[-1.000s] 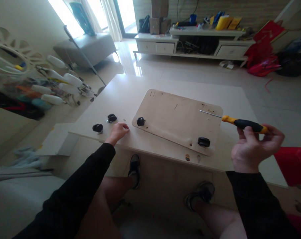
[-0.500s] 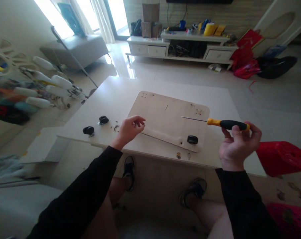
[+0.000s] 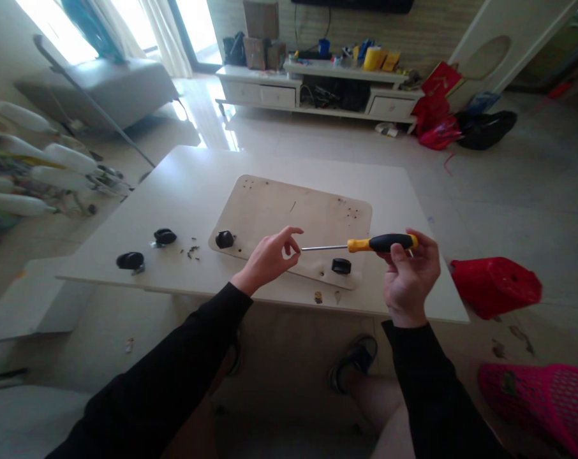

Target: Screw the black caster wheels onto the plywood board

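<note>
My right hand [image 3: 411, 277] is closed around the yellow and black handle of a screwdriver [image 3: 387, 243], whose shaft points left. At the tip of that shaft, my left hand [image 3: 272, 255] pinches thumb and fingers together; whatever is between them is too small to make out. Below both hands lies a pale board [image 3: 265, 207] with rounded corners and small holes near its corners. One black caster [image 3: 341, 266] sits at the board's near right corner, another black caster [image 3: 224, 239] at its near left.
On the white table [image 3: 174, 185], left of the board, are two more casters [image 3: 164, 236] [image 3: 130, 260] and several small screws [image 3: 192, 248]. A red stool [image 3: 494, 287] stands on the floor at right, with a pink basket [image 3: 538, 408] nearer. A low cabinet [image 3: 251, 92] stands at the back.
My left hand has moved right to the screwdriver tip, its fingers now pinched. The view has shifted right, and the caster at the board's near left corner now shows.
</note>
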A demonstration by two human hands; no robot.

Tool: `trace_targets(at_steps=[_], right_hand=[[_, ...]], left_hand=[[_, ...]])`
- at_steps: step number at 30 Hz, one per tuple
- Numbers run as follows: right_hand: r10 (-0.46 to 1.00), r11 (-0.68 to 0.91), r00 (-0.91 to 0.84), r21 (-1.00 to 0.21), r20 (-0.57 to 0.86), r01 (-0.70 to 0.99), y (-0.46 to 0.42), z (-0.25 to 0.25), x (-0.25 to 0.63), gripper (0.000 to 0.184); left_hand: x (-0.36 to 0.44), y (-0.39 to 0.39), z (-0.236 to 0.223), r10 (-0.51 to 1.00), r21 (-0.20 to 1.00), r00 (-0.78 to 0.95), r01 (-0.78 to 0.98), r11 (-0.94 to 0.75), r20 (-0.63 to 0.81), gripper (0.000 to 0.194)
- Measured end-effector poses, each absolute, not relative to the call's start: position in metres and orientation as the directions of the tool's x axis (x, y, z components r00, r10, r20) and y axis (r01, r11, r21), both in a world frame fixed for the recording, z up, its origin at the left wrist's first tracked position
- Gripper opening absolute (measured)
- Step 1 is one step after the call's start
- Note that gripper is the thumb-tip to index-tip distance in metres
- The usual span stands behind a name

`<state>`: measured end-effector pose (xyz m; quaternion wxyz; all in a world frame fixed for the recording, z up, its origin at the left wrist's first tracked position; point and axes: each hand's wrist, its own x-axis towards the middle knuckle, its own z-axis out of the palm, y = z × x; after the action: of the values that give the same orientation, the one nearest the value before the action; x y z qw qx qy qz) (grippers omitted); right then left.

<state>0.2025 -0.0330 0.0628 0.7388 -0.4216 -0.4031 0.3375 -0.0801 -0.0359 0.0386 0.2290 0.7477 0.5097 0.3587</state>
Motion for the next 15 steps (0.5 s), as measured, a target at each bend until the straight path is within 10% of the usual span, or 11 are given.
trace_targets(at_steps=[15], right_hand=[[0.836, 0.466, 0.301, -0.883, 0.458, 0.048, -0.0396, 0.0555, 0.2022, 0.045]], left_hand=[[-0.0735, -0.0391, 0.0369, 0.935, 0.577, 0.301, 0.737, -0.352, 0.187, 0.058]])
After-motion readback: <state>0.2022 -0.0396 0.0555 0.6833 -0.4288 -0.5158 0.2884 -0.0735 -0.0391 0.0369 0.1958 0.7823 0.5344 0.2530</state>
